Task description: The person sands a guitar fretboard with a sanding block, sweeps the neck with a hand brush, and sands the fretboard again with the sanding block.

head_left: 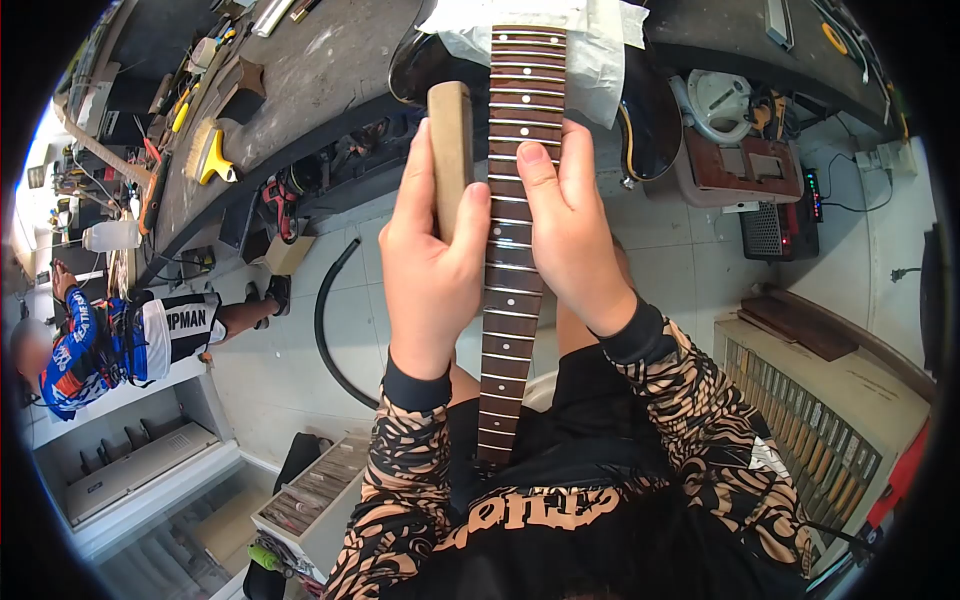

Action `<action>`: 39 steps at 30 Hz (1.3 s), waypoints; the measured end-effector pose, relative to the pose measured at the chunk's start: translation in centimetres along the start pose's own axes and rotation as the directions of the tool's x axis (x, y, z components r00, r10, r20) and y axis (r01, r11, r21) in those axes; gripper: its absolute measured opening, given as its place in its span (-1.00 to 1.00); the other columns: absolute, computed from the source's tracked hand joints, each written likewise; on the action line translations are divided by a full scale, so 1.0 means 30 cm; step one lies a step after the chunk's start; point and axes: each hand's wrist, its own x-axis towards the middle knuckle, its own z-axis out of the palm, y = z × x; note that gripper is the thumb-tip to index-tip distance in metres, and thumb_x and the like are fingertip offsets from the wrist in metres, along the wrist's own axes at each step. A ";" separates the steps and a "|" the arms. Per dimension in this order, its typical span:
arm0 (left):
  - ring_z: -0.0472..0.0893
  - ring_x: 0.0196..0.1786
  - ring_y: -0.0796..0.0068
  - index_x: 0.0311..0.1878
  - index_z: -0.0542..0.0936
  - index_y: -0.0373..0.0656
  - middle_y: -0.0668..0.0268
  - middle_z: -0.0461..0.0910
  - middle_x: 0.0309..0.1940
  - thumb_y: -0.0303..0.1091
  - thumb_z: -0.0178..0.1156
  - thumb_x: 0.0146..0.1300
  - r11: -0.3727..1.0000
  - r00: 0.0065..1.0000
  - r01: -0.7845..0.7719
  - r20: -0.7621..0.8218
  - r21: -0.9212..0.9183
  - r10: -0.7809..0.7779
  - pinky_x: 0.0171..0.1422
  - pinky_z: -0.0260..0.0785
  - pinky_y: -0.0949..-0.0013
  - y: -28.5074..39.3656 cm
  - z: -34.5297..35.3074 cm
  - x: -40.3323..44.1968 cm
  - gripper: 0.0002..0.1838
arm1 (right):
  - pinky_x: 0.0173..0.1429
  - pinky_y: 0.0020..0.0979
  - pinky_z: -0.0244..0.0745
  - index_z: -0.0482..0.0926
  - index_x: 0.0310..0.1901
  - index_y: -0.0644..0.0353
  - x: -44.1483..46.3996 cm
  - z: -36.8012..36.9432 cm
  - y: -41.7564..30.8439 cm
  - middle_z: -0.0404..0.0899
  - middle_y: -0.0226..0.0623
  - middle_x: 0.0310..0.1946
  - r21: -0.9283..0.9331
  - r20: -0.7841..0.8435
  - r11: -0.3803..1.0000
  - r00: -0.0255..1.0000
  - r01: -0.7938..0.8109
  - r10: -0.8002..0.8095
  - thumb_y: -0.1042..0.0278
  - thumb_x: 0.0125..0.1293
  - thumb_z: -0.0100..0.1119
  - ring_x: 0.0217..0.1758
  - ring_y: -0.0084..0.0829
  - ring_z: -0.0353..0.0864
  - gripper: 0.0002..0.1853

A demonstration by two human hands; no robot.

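A guitar neck [512, 240] with a dark fretboard, metal frets and dot inlays runs from the bench toward my lap. My right hand [575, 230] wraps its right edge, thumb lying on the fretboard. Closed around a tan, block-shaped piece [452, 130], perhaps a wooden sanding block, my left hand [430, 250] is just left of the neck. The block stands lengthwise beside the frets; whether it touches them I cannot tell. At the far end, the dark glossy guitar body [650, 125] is partly covered by white paper [600, 65].
A dark workbench [320, 60] curves across the top, holding a yellow-handled brush [208, 155]. A black hose [322, 310] lies on the tiled floor. Another person [130, 335] is at the left. A circular saw [718, 105] rests on a case at right, near a tool rack [790, 420].
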 end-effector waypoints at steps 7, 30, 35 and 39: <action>0.91 0.19 -0.02 0.79 0.37 -0.27 -0.25 0.79 0.31 -0.43 0.35 0.58 0.983 0.999 -0.025 0.041 0.180 0.018 0.20 0.73 0.14 0.063 0.005 -0.052 -0.23 | 0.43 -0.39 0.53 0.41 0.51 0.26 0.001 -0.002 0.010 0.66 -0.30 0.27 0.002 0.009 1.000 1.000 0.003 -0.003 0.14 0.94 0.00 0.28 -0.55 0.60 -0.60; 0.88 -0.02 -0.21 0.76 0.38 -0.34 -0.29 0.81 0.06 -0.42 0.33 0.60 0.967 0.990 -0.140 0.033 0.214 0.136 0.03 0.69 0.09 0.048 0.048 0.064 -0.27 | 0.33 -0.24 0.62 0.32 0.45 0.30 0.006 -0.002 0.031 0.69 -0.08 0.21 -0.051 0.003 0.996 0.997 0.079 -0.079 0.15 0.93 -0.04 0.20 -0.34 0.71 -0.62; 0.90 0.20 -0.07 0.81 0.31 -0.37 -0.31 0.78 0.28 -0.51 0.34 0.59 0.968 0.994 -0.092 0.084 0.236 0.074 0.23 0.71 0.13 0.036 -0.025 -0.158 -0.21 | 0.40 -0.36 0.55 0.38 0.50 0.25 -0.002 -0.004 0.021 0.66 -0.30 0.23 -0.037 0.020 0.999 1.000 0.015 -0.014 0.15 0.96 -0.07 0.25 -0.53 0.60 -0.62; 0.91 0.15 -0.08 0.79 0.32 -0.38 -0.30 0.78 0.28 -0.50 0.34 0.59 0.967 0.990 -0.126 0.091 0.223 0.108 0.21 0.72 0.12 0.043 -0.013 -0.107 -0.22 | 0.40 -0.36 0.55 0.38 0.50 0.25 0.001 -0.004 0.035 0.66 -0.29 0.23 -0.042 -0.002 0.999 1.000 0.011 -0.011 0.15 0.96 -0.07 0.25 -0.52 0.61 -0.62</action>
